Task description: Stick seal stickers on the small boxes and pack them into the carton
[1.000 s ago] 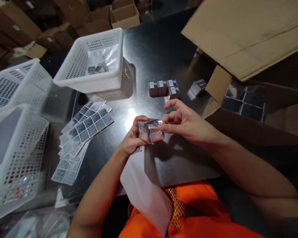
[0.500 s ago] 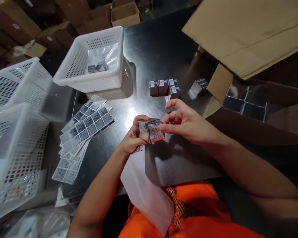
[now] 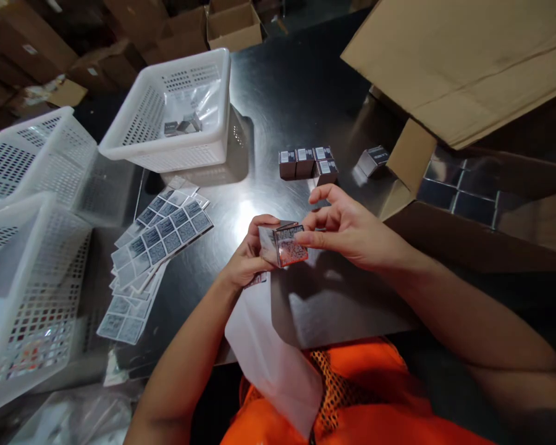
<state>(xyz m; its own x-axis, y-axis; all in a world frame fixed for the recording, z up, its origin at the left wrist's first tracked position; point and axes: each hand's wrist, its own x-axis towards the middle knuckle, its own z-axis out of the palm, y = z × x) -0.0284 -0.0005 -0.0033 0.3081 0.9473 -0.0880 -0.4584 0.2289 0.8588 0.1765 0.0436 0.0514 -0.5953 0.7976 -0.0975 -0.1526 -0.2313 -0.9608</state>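
Hands barely shifted since earlier, left hand [image 3: 249, 256] gripping small silver box [image 3: 282, 243], right hand [image 3: 347, 227] fingertips pinching its labelled face.

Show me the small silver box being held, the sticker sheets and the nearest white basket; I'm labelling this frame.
small silver box [image 3: 278, 244], head view, shiny front face.
sticker sheets [image 3: 167, 232], head view, top sheet.
white basket [image 3: 37, 296], head view, side wall.

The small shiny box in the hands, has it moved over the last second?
No. The small shiny box sits the same way below the row of dark boxes, held between left hand and right hand.
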